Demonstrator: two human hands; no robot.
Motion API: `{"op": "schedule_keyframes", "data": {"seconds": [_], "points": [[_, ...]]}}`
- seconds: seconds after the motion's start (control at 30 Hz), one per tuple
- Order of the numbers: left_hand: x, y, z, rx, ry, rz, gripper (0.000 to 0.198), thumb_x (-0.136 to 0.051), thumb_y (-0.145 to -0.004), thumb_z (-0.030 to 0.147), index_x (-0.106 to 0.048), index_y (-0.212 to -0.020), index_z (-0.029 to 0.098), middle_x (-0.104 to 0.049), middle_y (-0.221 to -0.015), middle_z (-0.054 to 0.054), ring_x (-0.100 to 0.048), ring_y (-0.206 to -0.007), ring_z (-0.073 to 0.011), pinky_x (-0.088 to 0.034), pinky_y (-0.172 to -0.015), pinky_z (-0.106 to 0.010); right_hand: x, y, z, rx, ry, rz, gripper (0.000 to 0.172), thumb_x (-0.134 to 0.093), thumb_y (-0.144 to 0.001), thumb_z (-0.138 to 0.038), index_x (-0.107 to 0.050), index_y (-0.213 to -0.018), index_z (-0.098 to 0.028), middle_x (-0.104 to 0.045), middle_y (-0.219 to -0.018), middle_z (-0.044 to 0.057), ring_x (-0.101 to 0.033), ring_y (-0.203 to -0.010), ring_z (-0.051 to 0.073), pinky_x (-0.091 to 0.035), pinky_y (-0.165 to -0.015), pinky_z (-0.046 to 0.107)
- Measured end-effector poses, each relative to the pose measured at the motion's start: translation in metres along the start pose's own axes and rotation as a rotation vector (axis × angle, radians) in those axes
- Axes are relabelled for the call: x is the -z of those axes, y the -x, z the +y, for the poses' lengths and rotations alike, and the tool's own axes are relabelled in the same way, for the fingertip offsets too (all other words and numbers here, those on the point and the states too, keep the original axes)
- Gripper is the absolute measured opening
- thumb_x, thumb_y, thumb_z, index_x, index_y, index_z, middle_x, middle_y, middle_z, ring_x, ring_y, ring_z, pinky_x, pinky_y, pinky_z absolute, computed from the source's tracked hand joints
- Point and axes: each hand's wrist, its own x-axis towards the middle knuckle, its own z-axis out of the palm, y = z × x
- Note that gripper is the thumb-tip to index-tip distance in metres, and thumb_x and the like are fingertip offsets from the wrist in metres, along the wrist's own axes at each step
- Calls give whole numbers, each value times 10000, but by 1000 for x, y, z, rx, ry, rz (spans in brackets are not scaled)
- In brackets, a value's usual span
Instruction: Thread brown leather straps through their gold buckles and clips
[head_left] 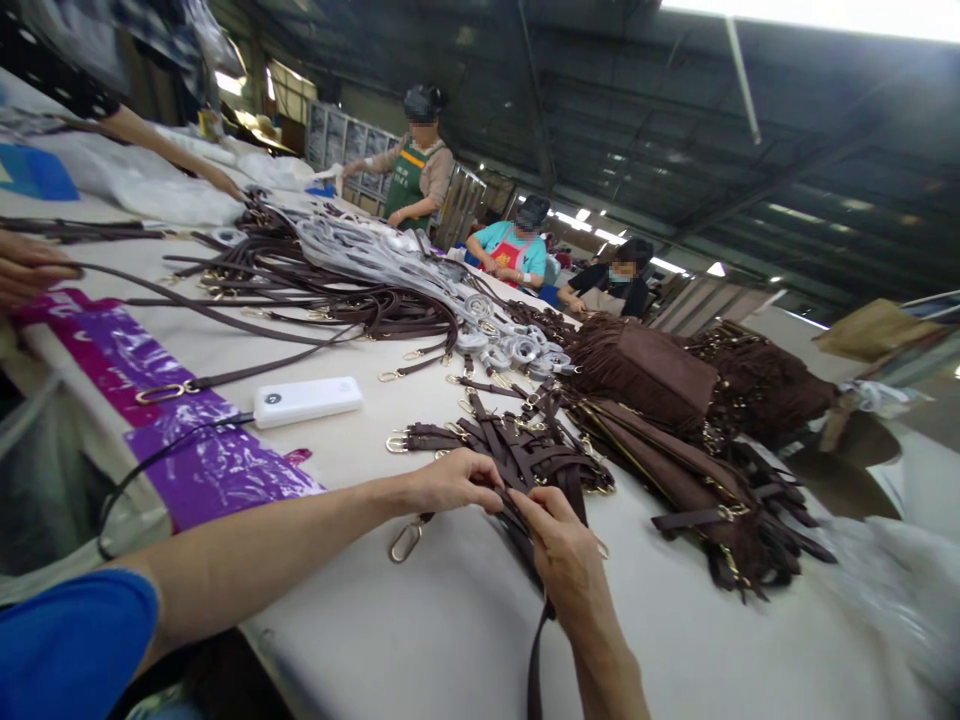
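At the left edge one co-worker's hand holds a strap end above purple film with lettering too blurred to read, then come one white power bank and, beyond the table, one green apron with print too small to make out. The left hand, its forearm stretched in from lower left, pinches one dark brown strap at mid-table; the right hand, raised from below, pinches it close by, forefinger pointing leftward, left of the fringed brown bags.
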Motion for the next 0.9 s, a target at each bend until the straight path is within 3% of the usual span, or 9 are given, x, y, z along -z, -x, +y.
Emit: {"op": "schedule_keyframes", "data": {"seconds": [0.27, 0.4, 0.47, 0.53, 0.63, 0.7, 0.8, 0.9], "points": [[4, 2, -1, -92, -195, 26, 233, -709, -654, 252, -743, -840, 116, -691, -735, -9, -583, -715, -138, -427, -676, -203, -10, 0, -14, -10, 87, 21, 401, -328, -940, -112, -670, -1148, -118, -597, -873, 105, -604, -708, 196, -503, -641, 278], [5, 2, -1, -87, -207, 17, 231, -680, -679, 242, -758, -850, 109, -699, -728, -14, -598, -713, -143, -441, -676, -198, -23, 1, -17, -64, 8, 36, 413, -329, -940, -137, -668, -1176, -132, -585, -828, 94, -596, -691, 196, -497, -632, 283], [5, 2, 1, -90, -211, 19, 225, -684, -678, 243, -761, -842, 109, -705, -736, -18, -607, -723, -146, -448, -680, -196, -26, 0, -19, -146, -161, 53, 394, -351, -954, -216, -675, -1170, -160, -599, -849, 96, -606, -738, 202, -509, -678, 295], [6, 2, 4, -103, -177, 14, 231, -704, -673, 254, -761, -842, 109, -716, -765, -29, -619, -740, -151, -460, -696, -201, -25, -2, -23, -333, -458, 21, 398, -394, -962, -357, -650, -1202, -169, -619, -881, 98, -619, -769, 210, -532, -697, 317], [9, 1, 7, -104, -104, -24, 259, -740, -654, 269, -760, -859, 112, -728, -795, -45, -638, -749, -158, -481, -717, -218, -14, -4, -28, -729, -1029, -194, 567, -402, -934, -583, -588, -1241, -143, -639, -878, 97, -618, -649, 185, -552, -546, 301], [12, 1, 10, -81, -66, -73, 273, -751, -658, 276, -759, -878, 115, -731, -799, -53, -649, -750, -164, -493, -725, -231, -5, -3, -28, -897, -1327, -338, 605, -451, -894, -643, -616, -1155, -122, -639, -820, 84, -570, -543, 138, -499, -424, 233], [15, 2, 12, -94, -68, -142, 274, -757, -675, 273, -758, -900, 116, -735, -836, -65, -658, -783, -170, -498, -751, -235, 5, -1, -22, -947, -1519, -405, 508, -639, -816, -589, -663, -990, -111, -583, -682, 22, -455, -457, 68, -382, -347, 140], [18, 3, 12, -144, -117, -190, 302, -775, -674, 292, -760, -920, 118, -733, -859, -63, -656, -801, -169, -491, -757, -222, 6, 0, -19, -943, -1536, -422, 437, -747, -752, -530, -654, -900, -130, -494, -592, -45, -351, -409, 26, -273, -316, 99]]}}
